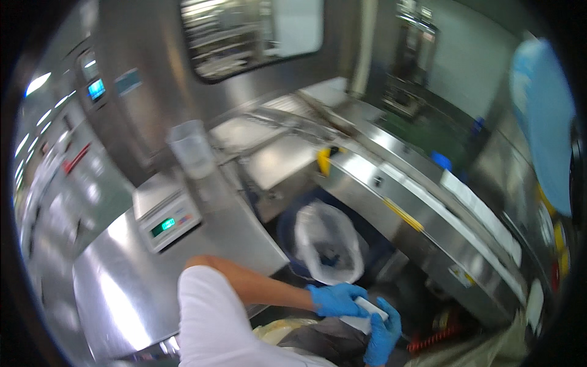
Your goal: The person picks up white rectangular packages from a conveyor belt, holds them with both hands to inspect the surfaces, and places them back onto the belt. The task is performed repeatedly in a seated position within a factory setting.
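Both my hands wear blue gloves and are close together at the lower middle, in front of my body. My left hand (338,300) comes in from the left below a white sleeve, its fingers closed on a small white flat item (371,307). On the other side of that item, my right hand (384,335) grips it with thumb and fingers. It looks like a folded sheet or small packet; its exact kind cannot be made out. Just beyond my hands stands a dark blue bin (287,235) with a clear plastic liner (327,235) and something dark inside.
A steel table (122,287) at the left holds a digital scale (165,211) and a clear plastic jug (191,148). Steel machinery with a rail (428,244) runs to the right, bearing a yellow handle (324,160). A windowed steel cabinet (153,67) stands behind.
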{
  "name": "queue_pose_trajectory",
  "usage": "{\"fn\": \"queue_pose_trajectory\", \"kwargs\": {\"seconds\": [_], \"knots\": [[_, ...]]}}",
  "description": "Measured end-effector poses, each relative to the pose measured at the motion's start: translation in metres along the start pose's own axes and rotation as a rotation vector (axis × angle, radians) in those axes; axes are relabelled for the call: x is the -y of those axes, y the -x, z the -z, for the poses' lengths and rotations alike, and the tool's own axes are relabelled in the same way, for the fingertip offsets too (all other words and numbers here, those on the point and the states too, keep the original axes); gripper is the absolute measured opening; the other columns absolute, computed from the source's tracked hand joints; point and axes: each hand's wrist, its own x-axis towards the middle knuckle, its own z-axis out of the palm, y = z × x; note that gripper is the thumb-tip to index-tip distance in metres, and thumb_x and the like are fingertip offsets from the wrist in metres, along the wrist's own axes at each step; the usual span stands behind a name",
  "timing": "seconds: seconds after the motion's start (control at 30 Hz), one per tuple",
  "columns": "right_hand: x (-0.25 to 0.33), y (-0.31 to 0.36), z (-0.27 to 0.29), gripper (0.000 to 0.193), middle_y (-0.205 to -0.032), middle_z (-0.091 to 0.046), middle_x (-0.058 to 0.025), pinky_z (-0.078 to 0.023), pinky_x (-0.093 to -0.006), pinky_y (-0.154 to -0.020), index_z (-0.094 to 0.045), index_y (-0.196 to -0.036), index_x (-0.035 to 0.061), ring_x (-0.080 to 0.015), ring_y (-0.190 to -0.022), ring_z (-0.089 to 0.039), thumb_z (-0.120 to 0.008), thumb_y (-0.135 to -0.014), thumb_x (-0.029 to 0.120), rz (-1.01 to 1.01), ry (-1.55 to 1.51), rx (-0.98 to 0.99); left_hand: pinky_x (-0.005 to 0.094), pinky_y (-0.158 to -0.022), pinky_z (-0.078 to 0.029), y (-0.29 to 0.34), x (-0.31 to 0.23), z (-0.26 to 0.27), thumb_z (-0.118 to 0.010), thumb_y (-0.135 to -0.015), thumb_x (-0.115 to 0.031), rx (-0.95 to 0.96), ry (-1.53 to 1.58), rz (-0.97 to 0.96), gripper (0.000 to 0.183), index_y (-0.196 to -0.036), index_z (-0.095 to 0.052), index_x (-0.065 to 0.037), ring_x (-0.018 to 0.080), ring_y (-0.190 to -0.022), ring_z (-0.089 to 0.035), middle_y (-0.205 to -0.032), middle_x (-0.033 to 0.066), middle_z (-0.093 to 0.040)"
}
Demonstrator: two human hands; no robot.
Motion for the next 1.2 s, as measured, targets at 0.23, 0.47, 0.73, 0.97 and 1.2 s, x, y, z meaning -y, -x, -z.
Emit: {"fn": "queue_pose_trajectory", "kwargs": {"seconds": [0.23,0.47,0.73,0.97,1.2], "knots": [[0.001,-0.002,0.004,0.039,-0.122,-0.063,-0.0126,-0.052,-0.0303,-0.094,-0.057,-0.126,-0.0001,-0.0195,-0.106,-0.062,-0.070,-0.089,0.005,-0.151,-0.059,0.099,0.0267,-0.079,-0.053,-0.003,0.011,-0.001,-0.073,-0.088,-0.016,-0.087,0.202,0.006,0.029,-0.112,-0.063,-0.003,0.0127,-0.088,-0.061,-0.099,0.0076,-0.066],[0.008,0.008,0.011,0.038,-0.118,-0.065,-0.0101,-0.057,-0.0288,-0.086,-0.060,-0.124,0.0022,-0.0177,-0.101,-0.064,-0.070,-0.089,0.011,-0.180,-0.021,0.127,0.0244,-0.074,-0.051,0.004,-0.005,-0.006,-0.075,-0.087,-0.016,-0.103,0.225,0.067,0.030,-0.108,-0.062,0.001,0.0098,-0.086,-0.061,-0.097,0.0064,-0.066],[-0.014,0.004,0.019,0.045,-0.119,-0.064,-0.0116,-0.051,-0.0325,-0.094,-0.053,-0.129,0.0032,-0.0181,-0.106,-0.061,-0.069,-0.092,0.023,-0.201,0.030,0.234,0.0255,-0.069,-0.053,0.005,-0.005,-0.013,-0.079,-0.081,-0.008,-0.273,0.194,0.105,0.025,-0.100,-0.065,0.000,0.0115,-0.077,-0.063,-0.089,0.0069,-0.068],[-0.023,0.002,0.024,0.045,-0.121,-0.063,-0.0125,-0.051,-0.0324,-0.096,-0.051,-0.130,0.0008,-0.0183,-0.107,-0.061,-0.068,-0.092,0.019,-0.200,-0.206,0.240,0.0232,-0.065,-0.046,-0.002,0.013,-0.005,-0.067,-0.090,-0.009,-0.210,0.151,0.090,0.013,-0.101,-0.067,-0.003,0.0081,-0.075,-0.057,-0.088,0.0006,-0.066],[-0.022,0.004,0.023,0.044,-0.118,-0.063,-0.0059,-0.048,-0.0269,-0.094,-0.054,-0.130,0.0014,-0.0128,-0.105,-0.058,-0.070,-0.091,0.014,-0.185,-0.261,0.207,0.0235,-0.068,-0.046,0.006,-0.015,-0.013,-0.068,-0.090,-0.014,-0.189,0.031,0.083,0.020,-0.104,-0.067,0.000,0.0084,-0.081,-0.057,-0.094,0.0028,-0.067]]}}
